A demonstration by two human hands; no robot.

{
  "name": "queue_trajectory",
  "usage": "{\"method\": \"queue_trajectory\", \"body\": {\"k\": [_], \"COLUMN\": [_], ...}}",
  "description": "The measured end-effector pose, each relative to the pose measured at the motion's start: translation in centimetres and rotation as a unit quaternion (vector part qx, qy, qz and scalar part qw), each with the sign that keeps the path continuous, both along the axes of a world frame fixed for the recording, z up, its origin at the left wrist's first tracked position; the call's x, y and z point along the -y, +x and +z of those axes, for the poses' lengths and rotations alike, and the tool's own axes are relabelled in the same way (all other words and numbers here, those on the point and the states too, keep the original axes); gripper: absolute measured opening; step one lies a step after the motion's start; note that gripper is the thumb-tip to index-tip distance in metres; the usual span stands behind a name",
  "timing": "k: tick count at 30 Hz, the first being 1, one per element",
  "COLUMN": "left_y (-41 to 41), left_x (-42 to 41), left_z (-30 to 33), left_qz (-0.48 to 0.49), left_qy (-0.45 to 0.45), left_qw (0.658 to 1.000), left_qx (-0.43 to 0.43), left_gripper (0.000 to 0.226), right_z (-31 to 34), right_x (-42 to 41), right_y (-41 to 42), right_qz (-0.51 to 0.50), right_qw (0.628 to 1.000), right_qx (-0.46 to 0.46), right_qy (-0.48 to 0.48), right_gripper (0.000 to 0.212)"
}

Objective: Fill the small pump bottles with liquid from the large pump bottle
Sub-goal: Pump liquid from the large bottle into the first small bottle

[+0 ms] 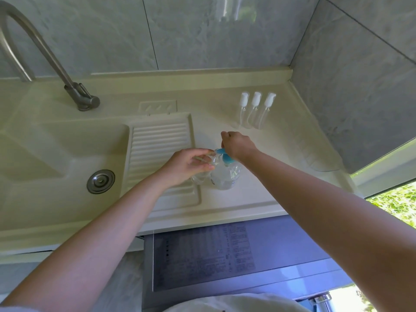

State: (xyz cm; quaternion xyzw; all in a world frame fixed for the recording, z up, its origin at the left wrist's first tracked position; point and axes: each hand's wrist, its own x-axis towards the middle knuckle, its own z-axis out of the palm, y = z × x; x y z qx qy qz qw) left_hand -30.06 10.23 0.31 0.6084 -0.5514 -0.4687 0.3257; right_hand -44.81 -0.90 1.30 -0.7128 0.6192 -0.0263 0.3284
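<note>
**Pumping into a held bottle: light plastic, wet grip**

Nearest the camera are the two bare forearms, reaching forward over the cream tabletop [225,199] edge to meet at the work.

The left hand [186,164] has its fingers [203,154] curled round a small clear plastic bottle [199,176], open at the top, held tilted with its mouth up against the blue nozzle. Directly right of those fingers stands the large clear pump bottle with the blue pump head [225,174], upright on the tabletop. The right hand [236,146] sits on top of the pump head, fingers bent over it; whether it is pressing or only resting I cannot tell.

By my judgement the small bottle is very light, thin-walled and somewhat squeezable, so a gentle hold round its middle suits it; any spilled liquid would make it slippery. The large bottle looks partly filled, heavier and steady on its base, best worked from the pump top with a straight downward push so it does not tip.

Beyond the right hand, well apart from it, three small clear pump bottles with white caps [255,111] stand upright in a row, touching or nearly so. Left of the left hand lie the ribbed draining board [157,143], the sink drain [100,181] and the curved metal tap [74,91].
</note>
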Motion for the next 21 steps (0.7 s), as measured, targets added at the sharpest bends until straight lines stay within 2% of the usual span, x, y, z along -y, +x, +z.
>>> {"method": "queue_trajectory", "body": {"k": [4, 8, 12, 21], "left_y": [-0.1, 0.1, 0.2, 0.0], "left_x": [0.1, 0.1, 0.1, 0.1], "left_z": [0.3, -0.1, -0.4, 0.3], "left_qz": [-0.001, -0.006, -0.007, -0.002], "left_qy": [-0.005, -0.005, 0.005, 0.000], "left_qw": [1.000, 1.000, 1.000, 1.000], "left_qx": [0.000, 0.000, 0.002, 0.004], "left_gripper": [0.040, 0.039, 0.042, 0.039], "right_z": [0.7, 0.0, -0.4, 0.5], "right_x": [-0.1, 0.1, -0.2, 0.1], "right_y": [0.0, -0.1, -0.2, 0.0], "right_qz": [-0.003, 0.026, 0.009, 0.074], "right_qw": [1.000, 1.000, 1.000, 0.996], "right_qx": [0.008, -0.005, 0.015, -0.042], "right_qy": [0.022, -0.005, -0.021, 0.007], "right_gripper": [0.030, 0.015, 0.027, 0.015]}}
